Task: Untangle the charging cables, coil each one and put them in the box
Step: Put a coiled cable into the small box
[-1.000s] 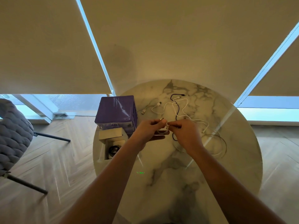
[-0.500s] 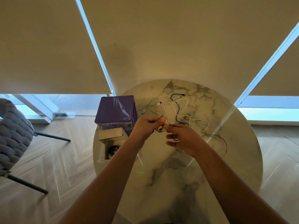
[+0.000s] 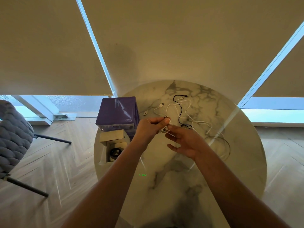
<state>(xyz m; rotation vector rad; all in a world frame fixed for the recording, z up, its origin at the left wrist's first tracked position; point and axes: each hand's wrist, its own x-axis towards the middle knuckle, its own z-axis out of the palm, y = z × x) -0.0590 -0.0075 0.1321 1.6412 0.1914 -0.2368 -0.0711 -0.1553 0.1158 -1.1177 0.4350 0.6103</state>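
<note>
**Hands at the tangle, one coil boxed**

The left hand (image 3: 148, 128) pinches a small white cable coil (image 3: 165, 129); the right hand (image 3: 185, 142), fingers loosely spread, touches it. Beyond them lie tangled cables (image 3: 181, 111). Left of the left hand, the open box (image 3: 113, 149) holds a black coil (image 3: 115, 152).

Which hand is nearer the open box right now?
Left. The left hand holds a white cable just right of the open box; the right hand is farther right, fingers spread.

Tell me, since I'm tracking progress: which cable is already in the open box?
The coiled black cable lying inside the open box. The other cables lie loose and tangled on the marble table, and the left hand pinches a white one.
</note>
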